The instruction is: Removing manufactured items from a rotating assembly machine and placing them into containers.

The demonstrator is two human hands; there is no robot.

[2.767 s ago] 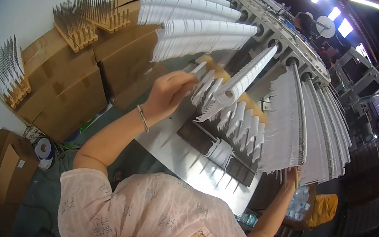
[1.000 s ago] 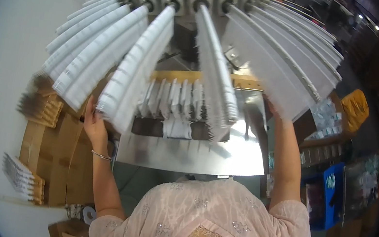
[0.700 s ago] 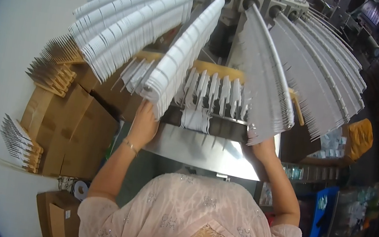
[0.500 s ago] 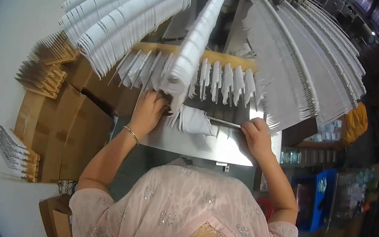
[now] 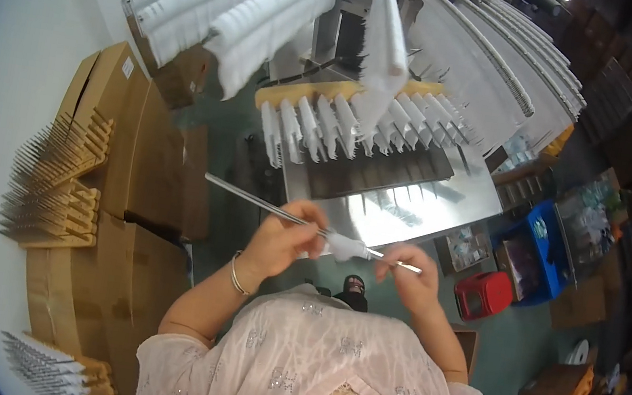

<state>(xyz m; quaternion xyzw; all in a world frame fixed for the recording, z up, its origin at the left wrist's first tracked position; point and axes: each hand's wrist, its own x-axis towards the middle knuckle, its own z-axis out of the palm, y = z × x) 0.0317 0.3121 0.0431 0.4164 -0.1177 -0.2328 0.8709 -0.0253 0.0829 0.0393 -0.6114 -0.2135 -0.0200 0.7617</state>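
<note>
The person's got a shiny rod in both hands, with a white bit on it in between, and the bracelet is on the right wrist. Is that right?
Not quite: the bracelet is on the left wrist, as the head view shows. The rest is right: the left hand and right hand hold the shiny rod, with the white bit between them.

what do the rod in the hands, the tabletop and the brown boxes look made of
The rod looks like smooth, polished metal: silvery grey with a bright highlight. The tabletop seems shiny sheet metal, perhaps steel, judging by its glare. The boxes look like matte cardboard: dull brown faces, straight edges.
</note>
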